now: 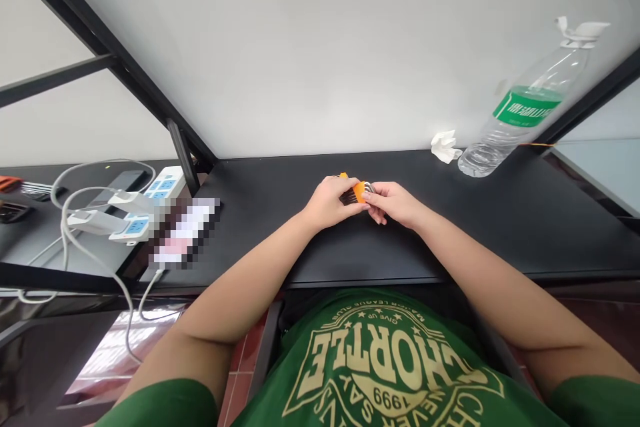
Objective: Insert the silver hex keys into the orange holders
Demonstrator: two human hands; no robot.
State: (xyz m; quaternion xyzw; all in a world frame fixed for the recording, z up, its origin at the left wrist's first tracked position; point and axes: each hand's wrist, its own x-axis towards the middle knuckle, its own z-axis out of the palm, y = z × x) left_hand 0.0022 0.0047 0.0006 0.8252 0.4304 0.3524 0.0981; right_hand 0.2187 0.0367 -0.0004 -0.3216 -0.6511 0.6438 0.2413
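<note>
Near the middle of the black table (250, 213), a small orange holder (359, 191) with several thin metal pieces is held above the surface between both hands. My left hand (331, 201) grips it from the left, thumb and fingers closed round its side. My right hand (393, 203) pinches its right end, where curved metal parts show. The fingers hide much of the holder, and the exact shape of the metal pieces is too small to make out.
A large clear bottle (527, 107) with a green label stands at the back right, beside a crumpled white tissue (445, 146). At left are a blurred phone (187, 230), a white power strip (163, 193) with chargers, and looping cables. Black frame bars (145, 90) rise on the left.
</note>
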